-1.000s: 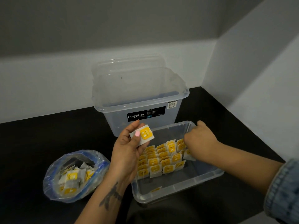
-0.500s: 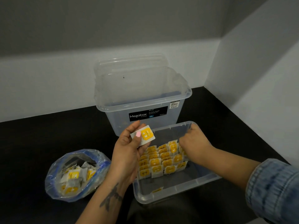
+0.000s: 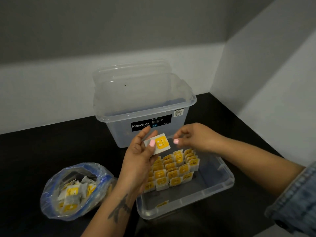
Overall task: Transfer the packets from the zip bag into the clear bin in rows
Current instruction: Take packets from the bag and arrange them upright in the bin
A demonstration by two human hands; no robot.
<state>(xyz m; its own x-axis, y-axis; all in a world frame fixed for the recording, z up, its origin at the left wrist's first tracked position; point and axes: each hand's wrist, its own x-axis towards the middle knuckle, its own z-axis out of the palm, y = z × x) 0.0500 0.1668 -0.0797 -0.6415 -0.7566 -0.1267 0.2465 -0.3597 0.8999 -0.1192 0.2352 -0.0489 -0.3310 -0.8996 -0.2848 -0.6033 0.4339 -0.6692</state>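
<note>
Left hand [image 3: 140, 158] pinching a packet [image 3: 158, 143] above the clear bin [image 3: 220, 190]; right hand [image 3: 193, 137] just beside, fingers loosely curled; zip bag [image 3: 51, 190] left.

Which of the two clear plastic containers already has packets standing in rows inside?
The shallow clear bin nearest the person, under the hands. The taller Megabox tub behind it shows no packets inside.

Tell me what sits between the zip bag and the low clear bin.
In the head view, the left hand and its forearm cross that gap, holding a packet above it. Beneath them only dark tabletop shows between the zip bag and the clear bin.
</note>
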